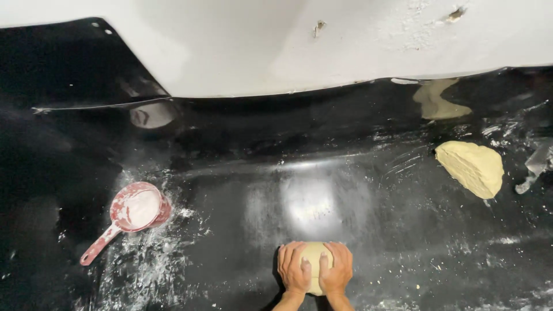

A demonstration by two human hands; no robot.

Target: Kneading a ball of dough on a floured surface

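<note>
A pale yellow ball of dough (314,258) lies on the black glossy worktop (345,190) near the bottom middle. My left hand (293,267) cups its left side and my right hand (337,267) cups its right side, fingers curled over the top. Both hands press against the dough, thumbs close together. Only the top and a strip of the dough's middle show between the hands.
A larger lump of dough (472,167) rests at the right. A red measuring cup (133,212) holding white flour sits at the left amid scattered flour. A white wall (322,40) rises behind the worktop. A clear plastic scrap (536,164) lies at the far right.
</note>
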